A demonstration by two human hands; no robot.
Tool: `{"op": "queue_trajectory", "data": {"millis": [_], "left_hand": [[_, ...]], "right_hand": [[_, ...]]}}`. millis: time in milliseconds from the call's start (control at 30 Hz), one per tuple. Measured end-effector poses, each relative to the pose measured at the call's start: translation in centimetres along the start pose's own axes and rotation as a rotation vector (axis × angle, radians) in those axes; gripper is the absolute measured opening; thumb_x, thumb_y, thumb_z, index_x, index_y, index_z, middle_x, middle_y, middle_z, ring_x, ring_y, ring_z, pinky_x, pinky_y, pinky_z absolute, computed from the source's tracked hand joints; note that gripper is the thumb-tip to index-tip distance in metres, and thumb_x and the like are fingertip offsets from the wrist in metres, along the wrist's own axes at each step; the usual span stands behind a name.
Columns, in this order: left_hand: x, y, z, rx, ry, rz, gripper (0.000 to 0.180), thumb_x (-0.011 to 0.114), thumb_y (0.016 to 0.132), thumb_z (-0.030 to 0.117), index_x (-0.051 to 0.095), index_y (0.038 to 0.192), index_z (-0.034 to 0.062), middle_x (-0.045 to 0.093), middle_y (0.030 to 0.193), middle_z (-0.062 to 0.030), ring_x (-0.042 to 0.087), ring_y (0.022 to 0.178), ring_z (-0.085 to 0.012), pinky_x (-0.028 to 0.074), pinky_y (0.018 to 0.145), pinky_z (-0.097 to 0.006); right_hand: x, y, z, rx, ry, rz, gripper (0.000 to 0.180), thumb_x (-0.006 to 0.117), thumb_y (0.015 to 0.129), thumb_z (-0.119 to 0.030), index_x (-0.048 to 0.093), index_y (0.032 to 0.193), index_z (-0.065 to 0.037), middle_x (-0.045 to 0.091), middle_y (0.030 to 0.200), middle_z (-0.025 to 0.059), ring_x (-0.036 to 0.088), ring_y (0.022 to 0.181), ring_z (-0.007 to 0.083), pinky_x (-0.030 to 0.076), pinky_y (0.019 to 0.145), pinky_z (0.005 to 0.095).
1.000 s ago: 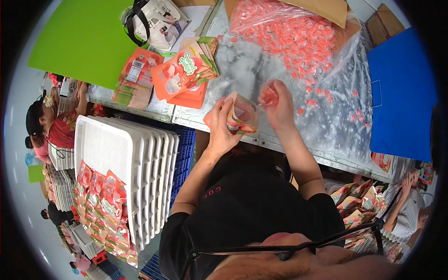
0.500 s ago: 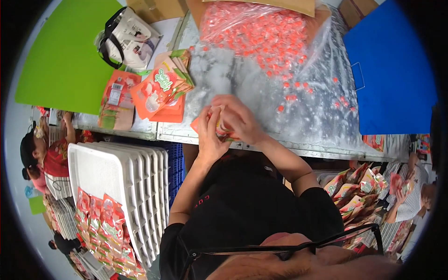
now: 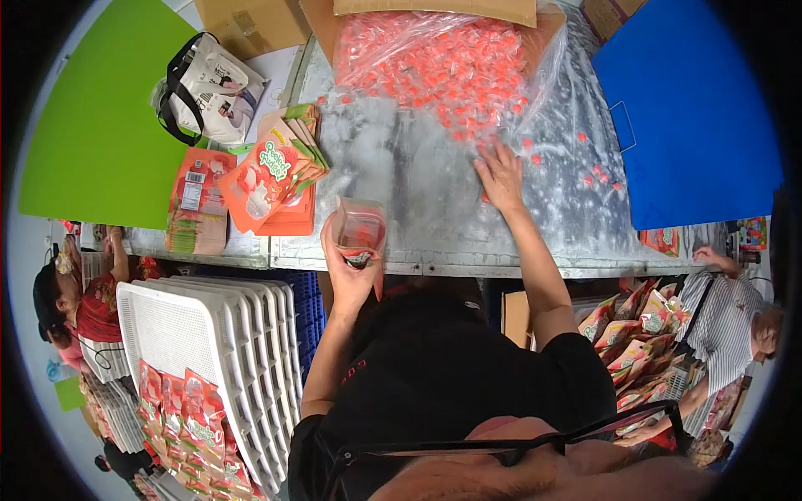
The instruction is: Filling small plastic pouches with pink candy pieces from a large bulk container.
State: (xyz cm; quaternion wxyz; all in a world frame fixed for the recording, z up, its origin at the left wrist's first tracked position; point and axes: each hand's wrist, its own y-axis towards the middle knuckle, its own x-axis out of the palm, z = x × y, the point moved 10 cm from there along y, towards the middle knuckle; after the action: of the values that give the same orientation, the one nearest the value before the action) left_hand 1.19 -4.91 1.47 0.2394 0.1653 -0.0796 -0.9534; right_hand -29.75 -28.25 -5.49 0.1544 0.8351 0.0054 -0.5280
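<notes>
My left hand (image 3: pixel 347 280) is wrapped round a red and pink pouch (image 3: pixel 364 224) at the table's front edge. The pouch's mouth is spread wide toward the top, and its inside shows. Farther right, my right hand (image 3: pixel 502 177) lies palm down on the metal table (image 3: pixel 393 159) with its fingers apart. Its fingertips reach the near edge of a heap of small wrapped red candies (image 3: pixel 434 63). A bit of red shows beside the palm; whether the hand touches it I cannot tell. Left of the pouch lies a fanned stack of flat printed pouches (image 3: pixel 271 167).
The heap spills from a cardboard box (image 3: pixel 434 8) with a plastic liner. A white bag (image 3: pixel 221 88) stands at the back left. Green (image 3: pixel 92 117) and blue (image 3: pixel 693 125) panels flank the table. White trays (image 3: pixel 209 334) with filled pouches stand lower left; co-workers sit at both sides.
My hands have parted: the right has moved right and away to the candies, while the left keeps the pouch, its mouth now spread. The whole view has shifted slightly.
</notes>
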Motion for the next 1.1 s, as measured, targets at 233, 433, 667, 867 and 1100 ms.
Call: {"op": "queue_trajectory", "data": {"millis": [233, 433, 667, 867, 1100], "left_hand": [[-0.4, -0.1, -0.3, -0.03, -0.012, 0.001, 0.089, 0.07, 0.061, -0.006, 0.036, 0.144, 0.0002, 0.039, 0.141, -0.0175, 0.041, 0.132, -0.0327, 0.033, 0.112, -0.041], [-0.8, -0.2, -0.3, -0.038, 0.013, 0.009, 0.089, 0.07, 0.061, -0.007, 0.036, 0.143, 0.0002, 0.039, 0.14, -0.0164, 0.041, 0.132, -0.0313, 0.032, 0.113, -0.04], [-1.2, -0.3, 0.0, -0.016, 0.014, 0.034, 0.082, 0.076, 0.067, -0.003, 0.038, 0.139, -0.0001, 0.046, 0.134, -0.0147, 0.047, 0.125, -0.0263, 0.038, 0.107, -0.037], [-1.3, -0.1, 0.8, 0.026, 0.079, 0.041, 0.076, 0.083, 0.072, 0.003, 0.04, 0.136, 0.0, 0.053, 0.127, -0.0133, 0.054, 0.117, -0.0225, 0.044, 0.1, -0.036], [-2.2, -0.2, 0.5, -0.03, 0.023, 0.038, 0.09, 0.066, 0.061, -0.008, 0.033, 0.145, -0.0006, 0.038, 0.141, -0.0161, 0.041, 0.133, -0.0302, 0.036, 0.111, -0.039]], "right_hand": [[-0.4, -3.0, -1.3, 0.178, 0.982, -0.219, 0.067, 0.016, 0.107, -0.049, 0.059, 0.134, -0.006, 0.048, 0.148, 0.0098, 0.04, 0.139, 0.0249, 0.023, 0.118, 0.0339], [-1.8, -4.8, -3.0, -0.202, 0.56, -0.149, 0.04, 0.058, 0.097, -0.024, 0.059, 0.133, -0.007, 0.05, 0.145, 0.0123, 0.044, 0.136, 0.0295, 0.032, 0.113, 0.0375], [-1.3, -5.1, -3.7, -0.196, 0.391, -0.17, 0.044, 0.07, 0.086, -0.017, 0.063, 0.129, -0.012, 0.052, 0.14, 0.0128, 0.043, 0.134, 0.0331, 0.034, 0.111, 0.0397], [-0.1, -5.9, -5.7, -0.414, 0.171, -0.158, 0.048, 0.071, 0.085, -0.025, 0.062, 0.131, -0.015, 0.047, 0.145, 0.0116, 0.039, 0.137, 0.0353, 0.025, 0.116, 0.0518], [0.3, -7.0, -13.4, -0.573, 0.038, -0.316, 0.076, 0.07, 0.078, -0.055, 0.049, 0.145, -0.026, 0.025, 0.16, 0.0098, 0.017, 0.147, 0.0439, 0.01, 0.117, 0.0632]]}}
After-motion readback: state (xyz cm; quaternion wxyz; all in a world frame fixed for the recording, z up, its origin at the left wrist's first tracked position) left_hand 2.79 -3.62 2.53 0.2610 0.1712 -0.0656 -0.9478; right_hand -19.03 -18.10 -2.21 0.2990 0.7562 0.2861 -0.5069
